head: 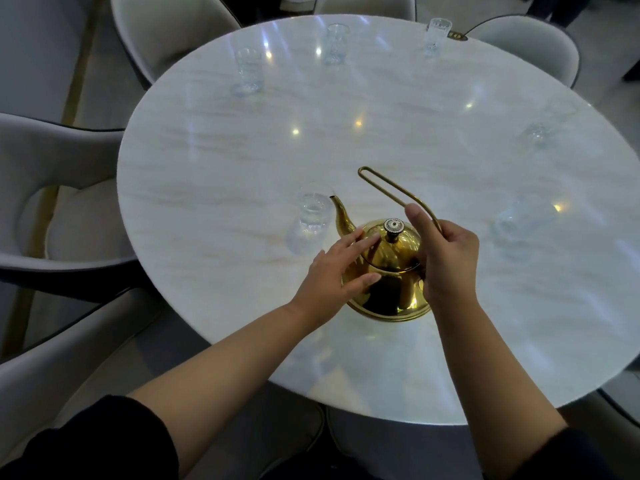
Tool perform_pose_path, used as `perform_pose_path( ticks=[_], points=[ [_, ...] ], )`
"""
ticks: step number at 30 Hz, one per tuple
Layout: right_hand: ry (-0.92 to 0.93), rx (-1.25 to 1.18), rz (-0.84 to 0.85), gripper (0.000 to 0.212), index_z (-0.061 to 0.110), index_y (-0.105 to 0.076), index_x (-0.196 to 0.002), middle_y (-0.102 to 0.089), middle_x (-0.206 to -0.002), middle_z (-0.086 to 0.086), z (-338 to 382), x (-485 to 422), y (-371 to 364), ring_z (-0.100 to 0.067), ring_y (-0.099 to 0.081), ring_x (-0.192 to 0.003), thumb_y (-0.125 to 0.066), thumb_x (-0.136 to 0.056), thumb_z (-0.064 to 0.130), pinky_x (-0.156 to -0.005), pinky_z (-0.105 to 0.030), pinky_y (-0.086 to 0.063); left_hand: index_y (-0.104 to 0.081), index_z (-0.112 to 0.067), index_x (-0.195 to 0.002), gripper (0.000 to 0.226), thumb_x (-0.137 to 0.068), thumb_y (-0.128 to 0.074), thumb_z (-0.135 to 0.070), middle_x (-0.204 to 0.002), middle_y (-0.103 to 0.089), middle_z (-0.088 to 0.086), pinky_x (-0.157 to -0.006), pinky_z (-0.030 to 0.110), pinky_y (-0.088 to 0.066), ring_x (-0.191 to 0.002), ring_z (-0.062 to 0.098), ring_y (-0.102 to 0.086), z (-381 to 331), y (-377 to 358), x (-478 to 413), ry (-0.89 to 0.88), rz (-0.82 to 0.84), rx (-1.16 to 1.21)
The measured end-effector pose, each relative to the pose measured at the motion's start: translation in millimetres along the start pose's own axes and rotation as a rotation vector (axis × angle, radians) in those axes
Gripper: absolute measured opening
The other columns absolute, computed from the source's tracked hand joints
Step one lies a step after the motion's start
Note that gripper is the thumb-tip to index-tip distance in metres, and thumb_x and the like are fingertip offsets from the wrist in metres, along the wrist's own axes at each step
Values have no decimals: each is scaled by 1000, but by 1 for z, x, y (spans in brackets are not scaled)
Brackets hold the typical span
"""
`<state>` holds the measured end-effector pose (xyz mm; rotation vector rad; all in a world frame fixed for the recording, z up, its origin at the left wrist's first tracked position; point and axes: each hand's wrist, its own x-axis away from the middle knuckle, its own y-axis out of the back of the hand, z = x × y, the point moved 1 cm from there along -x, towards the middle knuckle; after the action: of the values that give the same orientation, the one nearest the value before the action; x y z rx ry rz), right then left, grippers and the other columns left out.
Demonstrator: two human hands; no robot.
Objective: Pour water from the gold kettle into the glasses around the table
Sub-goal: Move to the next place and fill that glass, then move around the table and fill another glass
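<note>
Head view: the gold kettle (388,292) sits near the near edge of the round marble surface (242,161), leaning toward its left edge, spout tip at the rim of a water glass (313,213). The right hand (450,258) grips the wire handle (382,187), fingers curled round it, thumb pointing up. The left hand (330,271) is flat, its straight fingers touching the lid (405,244) and the kettle's side. More glasses stand along the far edge (336,43), the left edge (247,69) and the right edge (538,131). Grey chairs (69,216) ring the surface.
</note>
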<state>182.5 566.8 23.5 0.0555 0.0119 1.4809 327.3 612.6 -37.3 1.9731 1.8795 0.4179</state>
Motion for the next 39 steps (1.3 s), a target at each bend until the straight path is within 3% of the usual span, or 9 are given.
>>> perform_pose_path(
  ticks=[5, 8, 12, 18, 23, 29, 33, 36, 39],
  points=[
    [6, -88, -51, 59, -1, -43, -55, -23, -44, 2, -1, 38, 19, -12, -23, -41, -78, -67, 45, -42, -18, -26, -37, -43, -138, 52, -88, -53, -46, -152, -29, -10, -114, 39, -27, -137, 7, -26, -11, -13, 29, -51, 24, -20],
    [22, -117, -103, 56, 6, -37, -49, -25, -41, 5, -1, 64, 35, -9, -24, -39, -75, -78, 33, -41, -16, -27, -40, -32, -137, 50, -89, -52, -44, -150, -31, -8, -106, 15, -22, -132, -3, -25, -24, -28, 48, -117, 9, -34],
    [41, -147, -163, 53, 16, -37, -46, -29, -38, 12, -2, 102, 60, -4, -29, -36, -73, -82, 28, -40, -17, -31, -43, -25, -131, 44, -90, -53, -40, -142, -39, -10, -99, 3, -26, -120, -17, -30, -39, -51, 70, -204, 23, 3],
    [47, -236, -246, 54, 20, -36, -41, -30, -35, 15, -2, 155, 107, -1, -30, -32, -70, -83, 16, -38, -12, -31, -46, -22, -128, 41, -90, -55, -37, -132, -41, -16, -105, 23, -35, -122, -4, -35, -61, -94, 107, -297, 68, 10],
    [65, -227, -300, 50, 16, -35, -45, -31, -35, 15, -2, 193, 159, -1, -29, -32, -73, -77, 23, -38, -13, -30, -47, -21, -128, 40, -91, -54, -35, -135, -46, -7, -108, 38, -37, -126, 3, -38, -89, -136, 132, -370, 138, 2],
    [85, -229, -290, 49, 2, -45, -55, -32, -37, 13, -4, 236, 236, -1, -29, -34, -81, -70, 31, -39, -13, -29, -46, -20, -127, 41, -91, -49, -39, -131, -42, -16, -107, 23, -33, -125, -5, -37, -128, -204, 176, -413, 140, 88],
    [94, -186, -276, 51, -6, -48, -55, -35, -36, 13, -5, 266, 290, -1, -31, -34, -79, -72, 31, -40, -13, -30, -45, -21, -128, 41, -91, -51, -38, -134, -46, -9, -106, 39, -39, -127, 7, -42, -151, -251, 209, -394, 153, 139],
    [117, -156, -269, 42, -2, -52, -57, -36, -37, 12, -8, 286, 324, -3, -32, -35, -78, -76, 26, -41, -15, -32, -45, -27, -127, 39, -91, -49, -41, -133, -45, -13, -107, 43, -39, -127, 6, -42, -166, -278, 230, -378, 141, 141],
    [122, -139, -262, 49, -3, -51, -56, -36, -38, 10, -8, 302, 351, -5, -33, -36, -77, -71, 36, -42, -16, -33, -43, -33, -126, 38, -90, -48, -44, -133, -42, -17, -109, 45, -35, -128, 3, -39, -179, -298, 247, -347, 151, 129]
  ],
)
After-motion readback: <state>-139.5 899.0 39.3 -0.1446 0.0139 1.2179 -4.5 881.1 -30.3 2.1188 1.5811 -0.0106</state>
